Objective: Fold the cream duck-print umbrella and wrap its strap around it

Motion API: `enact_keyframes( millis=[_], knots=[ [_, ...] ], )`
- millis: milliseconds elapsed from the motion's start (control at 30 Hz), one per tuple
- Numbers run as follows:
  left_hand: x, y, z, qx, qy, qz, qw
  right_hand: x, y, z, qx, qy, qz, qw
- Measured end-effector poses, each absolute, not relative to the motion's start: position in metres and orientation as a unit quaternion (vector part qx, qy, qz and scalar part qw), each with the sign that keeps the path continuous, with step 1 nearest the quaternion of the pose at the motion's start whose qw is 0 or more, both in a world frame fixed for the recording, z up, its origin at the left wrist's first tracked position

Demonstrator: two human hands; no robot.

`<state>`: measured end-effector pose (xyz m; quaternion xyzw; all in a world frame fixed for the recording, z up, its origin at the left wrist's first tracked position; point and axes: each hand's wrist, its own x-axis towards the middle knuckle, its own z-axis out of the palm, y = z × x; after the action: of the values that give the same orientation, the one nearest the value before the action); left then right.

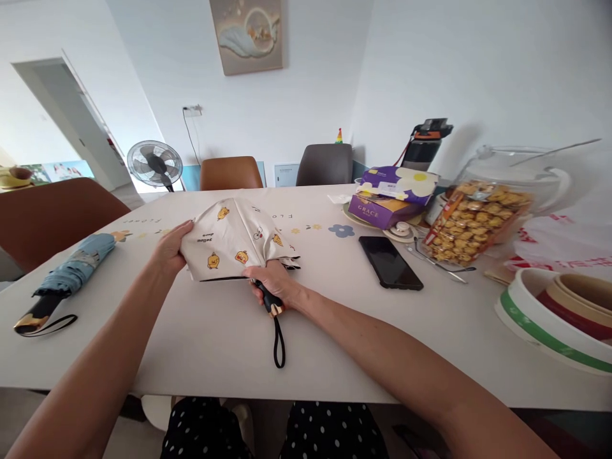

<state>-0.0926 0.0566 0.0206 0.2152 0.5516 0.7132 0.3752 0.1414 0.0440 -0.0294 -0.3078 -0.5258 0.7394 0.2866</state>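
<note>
A cream umbrella (229,239) printed with yellow ducks lies partly folded over the table in front of me, its fabric loose and spread. My right hand (275,284) is wrapped around its black handle, just below the fabric. From the handle's gold-coloured end a black wrist loop (279,344) hangs toward me. At the canopy's left edge, my left hand (173,245) pinches the fabric between thumb and fingers. A second umbrella (79,264), light blue and folded up, rests on the table to the left, its black handle pointing toward me.
Right of the umbrella lies a black phone (391,262). Beyond it are a purple tissue pack (399,183), a purple box (380,210), glasses (442,261), a bag of snacks (478,220), a glass pitcher (545,169), a dark bottle (423,150) and stacked paper bowls (530,319).
</note>
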Motion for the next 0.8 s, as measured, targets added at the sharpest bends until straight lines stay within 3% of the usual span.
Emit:
enact_keyframes(
  millis=[367,800],
  knots=[
    [-0.115,0.047,0.038,0.364,0.557,0.633,0.395,0.142,0.042,-0.017,-0.322,-0.546,0.725,0.27],
    [-0.11,0.048,0.105,0.509,0.611,0.514,0.323,0.144,0.045,-0.02,-0.343,-0.569,0.715,0.216]
  ],
)
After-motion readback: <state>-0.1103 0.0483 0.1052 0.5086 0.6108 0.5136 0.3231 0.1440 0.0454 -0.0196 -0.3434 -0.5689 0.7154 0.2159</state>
